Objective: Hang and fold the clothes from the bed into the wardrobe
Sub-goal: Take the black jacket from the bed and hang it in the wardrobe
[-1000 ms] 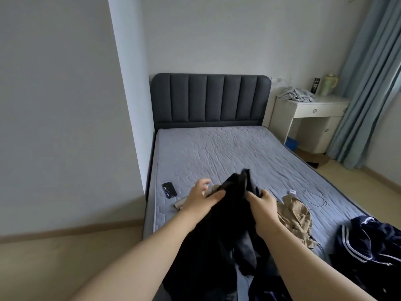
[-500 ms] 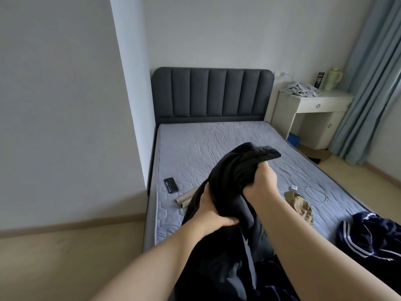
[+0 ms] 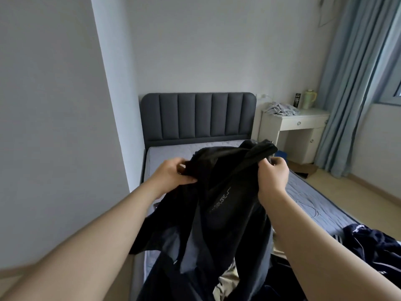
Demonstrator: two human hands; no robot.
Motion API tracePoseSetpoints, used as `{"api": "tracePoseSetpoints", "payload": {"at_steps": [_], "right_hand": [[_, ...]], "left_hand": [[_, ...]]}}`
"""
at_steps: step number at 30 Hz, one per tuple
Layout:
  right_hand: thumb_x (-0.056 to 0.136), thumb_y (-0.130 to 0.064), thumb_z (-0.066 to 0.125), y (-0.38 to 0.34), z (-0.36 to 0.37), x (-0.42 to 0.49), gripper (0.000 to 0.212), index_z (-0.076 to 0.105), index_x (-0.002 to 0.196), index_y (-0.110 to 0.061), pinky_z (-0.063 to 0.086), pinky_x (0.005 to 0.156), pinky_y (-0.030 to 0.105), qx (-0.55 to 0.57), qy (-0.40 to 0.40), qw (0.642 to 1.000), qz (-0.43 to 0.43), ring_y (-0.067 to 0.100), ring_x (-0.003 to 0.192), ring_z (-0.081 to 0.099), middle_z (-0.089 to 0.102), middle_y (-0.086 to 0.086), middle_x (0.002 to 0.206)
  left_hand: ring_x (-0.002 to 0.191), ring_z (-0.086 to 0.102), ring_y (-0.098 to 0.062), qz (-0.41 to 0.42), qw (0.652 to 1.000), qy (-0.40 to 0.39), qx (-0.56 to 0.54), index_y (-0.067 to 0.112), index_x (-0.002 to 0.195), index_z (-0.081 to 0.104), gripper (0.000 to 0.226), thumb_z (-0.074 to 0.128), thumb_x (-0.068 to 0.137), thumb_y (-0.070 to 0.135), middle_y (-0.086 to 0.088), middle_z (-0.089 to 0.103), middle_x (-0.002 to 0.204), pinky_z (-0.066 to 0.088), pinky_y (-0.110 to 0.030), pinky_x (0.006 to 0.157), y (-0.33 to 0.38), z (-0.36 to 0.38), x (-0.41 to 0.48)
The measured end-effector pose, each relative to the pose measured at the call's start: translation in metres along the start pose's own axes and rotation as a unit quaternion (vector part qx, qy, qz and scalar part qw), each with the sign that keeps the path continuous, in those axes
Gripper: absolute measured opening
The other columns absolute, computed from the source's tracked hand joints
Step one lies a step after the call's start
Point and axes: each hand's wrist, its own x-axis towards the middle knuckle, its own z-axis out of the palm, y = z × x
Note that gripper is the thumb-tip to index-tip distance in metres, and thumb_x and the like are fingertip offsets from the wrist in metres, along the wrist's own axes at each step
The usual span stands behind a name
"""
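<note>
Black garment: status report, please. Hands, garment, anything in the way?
Left hand and right hand both grip the black garment, lifted above the bed. Navy striped garment and tan garment lie on it. Wardrobe not in view.

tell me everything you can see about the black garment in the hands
The black garment is soft, thin-looking cloth, creased, with a small line of pale lettering near its middle. It is held up over the bed, its top edge bunched between the left hand, which grips one side, and the right hand, which grips the other. The rest hangs loose in folds. Its type cannot be told.
</note>
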Motion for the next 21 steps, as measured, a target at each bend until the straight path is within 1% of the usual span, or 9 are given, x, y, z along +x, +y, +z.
{"api": "tracePoseSetpoints", "payload": {"at_steps": [4, 6, 9, 11, 13, 15, 18, 19, 21], "right_hand": [[0.084, -0.023, 0.06, 0.005, -0.003, -0.002, 0.013, 0.052, 0.093, -0.017, 0.043, 0.067, 0.029, -0.016, -0.025, 0.999, 0.022, 0.017, 0.086, 0.054, 0.058, 0.002, 0.09], [0.08, -0.018, 0.068, 0.005, -0.002, -0.006, 0.034, 0.05, 0.108, -0.019, 0.049, 0.072, 0.03, -0.015, -0.123, 0.992, 0.023, 0.018, 0.092, 0.059, 0.06, 0.004, 0.103], [0.068, -0.009, 0.08, 0.007, 0.003, -0.019, 0.07, 0.041, 0.12, -0.032, 0.054, 0.069, 0.027, -0.007, -0.327, 0.944, 0.042, 0.017, 0.095, 0.061, 0.057, -0.002, 0.109], [0.068, -0.006, 0.08, 0.012, 0.009, -0.029, 0.065, 0.044, 0.112, -0.037, 0.055, 0.065, 0.02, 0.011, -0.41, 0.911, 0.043, 0.011, 0.092, 0.065, 0.06, -0.007, 0.109], [0.072, -0.007, 0.077, 0.017, 0.014, -0.035, 0.059, 0.047, 0.113, -0.038, 0.055, 0.068, 0.019, 0.04, -0.444, 0.894, 0.04, 0.007, 0.092, 0.067, 0.065, -0.006, 0.109], [0.075, -0.009, 0.074, 0.02, 0.016, -0.04, 0.048, 0.054, 0.115, -0.026, 0.057, 0.069, 0.025, 0.062, -0.42, 0.903, 0.069, 0.013, 0.09, 0.07, 0.071, -0.001, 0.102], [0.076, -0.006, 0.072, 0.02, 0.014, -0.041, 0.022, 0.065, 0.096, -0.011, 0.056, 0.053, 0.026, 0.049, -0.327, 0.935, 0.129, 0.017, 0.064, 0.071, 0.074, 0.003, 0.071], [0.076, -0.005, 0.071, 0.021, 0.013, -0.039, 0.015, 0.065, 0.089, -0.011, 0.055, 0.049, 0.026, 0.043, -0.294, 0.943, 0.149, 0.019, 0.058, 0.07, 0.072, 0.005, 0.065], [0.078, -0.005, 0.067, 0.025, 0.013, -0.036, 0.008, 0.063, 0.082, -0.01, 0.055, 0.051, 0.03, 0.05, -0.222, 0.955, 0.191, 0.024, 0.06, 0.069, 0.071, 0.01, 0.066]], "left_hand": [[0.072, 0.066, -0.018, -0.026, 0.987, 0.035, -0.158, 0.018, 0.088, 0.059, 0.025, 0.076, 0.073, 0.008, -0.002, 0.066, 0.081, 0.054, -0.028, 0.064, 0.015, -0.01, 0.004], [0.069, 0.067, -0.018, -0.03, 0.973, 0.024, -0.227, 0.016, 0.086, 0.059, 0.016, 0.071, 0.078, 0.009, -0.003, 0.067, 0.078, 0.056, -0.027, 0.062, 0.022, -0.011, 0.006], [0.065, 0.068, -0.012, -0.016, 0.961, -0.034, -0.273, 0.013, 0.089, 0.059, 0.005, 0.063, 0.086, 0.015, -0.001, 0.07, 0.073, 0.054, -0.023, 0.057, 0.036, -0.006, 0.008], [0.067, 0.069, -0.01, -0.002, 0.962, -0.083, -0.259, 0.013, 0.091, 0.061, 0.005, 0.06, 0.087, 0.014, 0.002, 0.072, 0.073, 0.054, -0.021, 0.057, 0.048, 0.002, 0.008], [0.07, 0.07, -0.008, 0.012, 0.966, -0.115, -0.23, 0.015, 0.093, 0.063, 0.008, 0.059, 0.087, 0.012, 0.004, 0.073, 0.075, 0.054, -0.019, 0.059, 0.057, 0.01, 0.007], [0.07, 0.07, -0.008, 0.024, 0.966, -0.11, -0.231, 0.015, 0.092, 0.065, 0.009, 0.06, 0.087, 0.01, 0.004, 0.073, 0.075, 0.053, -0.017, 0.059, 0.059, 0.015, 0.007], [0.068, 0.069, -0.011, -0.003, 0.966, -0.071, -0.249, 0.012, 0.091, 0.065, 0.006, 0.06, 0.088, 0.01, -0.001, 0.072, 0.075, 0.055, -0.02, 0.06, 0.052, 0.021, 0.006], [0.072, 0.069, -0.015, -0.015, 0.976, -0.046, -0.21, 0.013, 0.092, 0.065, 0.006, 0.06, 0.088, 0.012, -0.003, 0.071, 0.079, 0.056, -0.022, 0.064, 0.047, 0.025, 0.005], [0.094, 0.064, -0.021, -0.028, 0.997, 0.017, -0.077, 0.014, 0.104, 0.063, 0.015, 0.061, 0.089, 0.019, -0.007, 0.067, 0.099, 0.053, -0.031, 0.086, 0.038, 0.035, 0.004]]}}
